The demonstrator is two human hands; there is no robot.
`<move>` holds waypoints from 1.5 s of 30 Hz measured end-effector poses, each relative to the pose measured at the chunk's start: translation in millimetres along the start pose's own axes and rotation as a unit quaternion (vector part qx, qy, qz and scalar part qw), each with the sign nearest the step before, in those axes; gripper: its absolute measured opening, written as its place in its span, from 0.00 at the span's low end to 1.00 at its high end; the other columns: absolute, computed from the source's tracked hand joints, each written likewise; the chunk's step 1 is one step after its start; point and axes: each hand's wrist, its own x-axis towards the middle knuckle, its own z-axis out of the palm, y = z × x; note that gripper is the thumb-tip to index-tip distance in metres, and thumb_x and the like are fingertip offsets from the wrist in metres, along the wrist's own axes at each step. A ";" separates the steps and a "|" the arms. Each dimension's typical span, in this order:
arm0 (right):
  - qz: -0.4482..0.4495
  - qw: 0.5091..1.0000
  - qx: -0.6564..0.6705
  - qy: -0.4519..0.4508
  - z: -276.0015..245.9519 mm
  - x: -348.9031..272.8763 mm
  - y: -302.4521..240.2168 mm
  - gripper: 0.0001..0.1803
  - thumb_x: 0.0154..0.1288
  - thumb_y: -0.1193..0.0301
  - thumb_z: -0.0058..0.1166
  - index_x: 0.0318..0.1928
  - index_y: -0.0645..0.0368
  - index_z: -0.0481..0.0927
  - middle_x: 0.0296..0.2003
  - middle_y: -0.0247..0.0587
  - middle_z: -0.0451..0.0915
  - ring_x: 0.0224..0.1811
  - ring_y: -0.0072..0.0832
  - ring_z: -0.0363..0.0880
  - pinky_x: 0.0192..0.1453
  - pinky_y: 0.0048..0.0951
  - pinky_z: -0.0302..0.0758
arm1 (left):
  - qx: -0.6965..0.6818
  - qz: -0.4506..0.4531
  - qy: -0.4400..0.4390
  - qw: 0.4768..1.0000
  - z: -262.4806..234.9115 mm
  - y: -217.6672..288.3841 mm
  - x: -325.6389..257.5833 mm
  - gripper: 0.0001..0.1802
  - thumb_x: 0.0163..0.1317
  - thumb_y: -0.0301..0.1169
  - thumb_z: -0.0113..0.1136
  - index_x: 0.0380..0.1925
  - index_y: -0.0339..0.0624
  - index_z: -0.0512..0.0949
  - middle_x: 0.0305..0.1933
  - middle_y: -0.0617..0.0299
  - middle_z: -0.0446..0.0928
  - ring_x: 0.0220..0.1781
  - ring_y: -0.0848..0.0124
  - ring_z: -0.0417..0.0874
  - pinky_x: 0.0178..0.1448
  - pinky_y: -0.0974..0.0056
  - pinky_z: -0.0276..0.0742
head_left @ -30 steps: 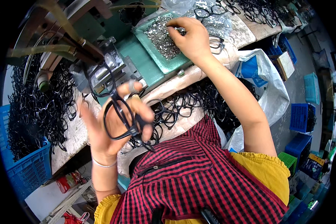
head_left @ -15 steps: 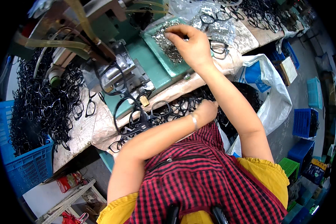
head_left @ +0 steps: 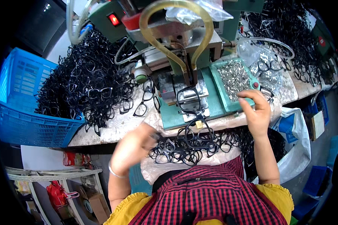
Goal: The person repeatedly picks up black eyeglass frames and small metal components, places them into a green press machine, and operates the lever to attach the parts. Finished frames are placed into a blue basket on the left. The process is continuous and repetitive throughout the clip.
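Left hand (head_left: 133, 148) blurred beside frame pile (head_left: 176, 153); grip unclear. Right hand (head_left: 258, 108) half-curled at edge of tray (head_left: 231, 106) with metal bits (head_left: 234, 80); hold unclear. Single frame (head_left: 194, 114) at machine (head_left: 210, 47).

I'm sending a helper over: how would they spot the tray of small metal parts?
Find the machine with yellowish looped tubing; on its right sits a shallow green tray, by the right hand. Unlike the clear plastic bag beyond, it is rigid, heaped with loose silvery pieces.

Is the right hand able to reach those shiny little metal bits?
Probably yes: the right hand is by the green tray, and nothing seems to cover the metal bits inside.
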 end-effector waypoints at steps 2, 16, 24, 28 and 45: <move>-0.080 0.995 0.043 -0.043 23.9 24.9 -24.5 0.06 0.55 0.79 0.60 0.35 0.63 0.84 0.36 0.39 0.83 0.41 0.30 0.80 0.50 0.27 0.73 | 0.026 -0.041 0.168 0.985 -11.7 -42.2 10.8 0.15 0.49 0.21 0.64 0.39 0.33 0.76 0.32 0.53 0.75 0.32 0.58 0.76 0.40 0.60 0.73; 0.106 0.920 0.373 -0.051 94.1 41.9 -65.4 0.27 0.56 0.83 0.58 0.58 0.68 0.67 0.35 0.38 0.82 0.43 0.21 0.78 0.54 0.22 0.71 | -0.703 0.123 0.192 0.673 -7.7 32.0 33.6 0.09 0.70 0.25 0.48 0.46 0.43 0.61 0.55 0.40 0.72 0.53 0.50 0.81 0.54 0.53 0.84; 0.035 0.982 0.147 -0.113 62.0 42.3 -59.2 0.17 0.57 0.78 0.56 0.49 0.62 0.79 0.50 0.46 0.81 0.57 0.33 0.77 0.63 0.35 0.69 | -0.798 -0.104 -0.203 0.557 16.4 81.1 51.3 0.17 0.77 0.38 0.33 0.44 0.36 0.67 0.41 0.27 0.78 0.36 0.44 0.85 0.32 0.56 0.88; -0.017 0.943 -0.332 -0.025 35.4 46.4 37.1 0.12 0.53 0.69 0.63 0.40 0.57 0.84 0.55 0.51 0.77 0.63 0.48 0.69 0.67 0.45 0.65 | -0.902 -0.061 -0.205 0.376 54.1 72.7 83.1 0.18 0.77 0.39 0.36 0.41 0.39 0.73 0.49 0.38 0.79 0.45 0.52 0.85 0.41 0.59 0.88; -0.022 0.992 -0.078 0.095 37.1 36.5 64.5 0.08 0.60 0.77 0.58 0.41 0.63 0.82 0.36 0.43 0.84 0.40 0.34 0.82 0.48 0.30 0.76 | -0.585 0.008 -0.002 0.811 50.9 23.8 -0.6 0.19 0.64 0.40 0.61 0.46 0.35 0.78 0.46 0.45 0.81 0.49 0.59 0.83 0.55 0.54 0.79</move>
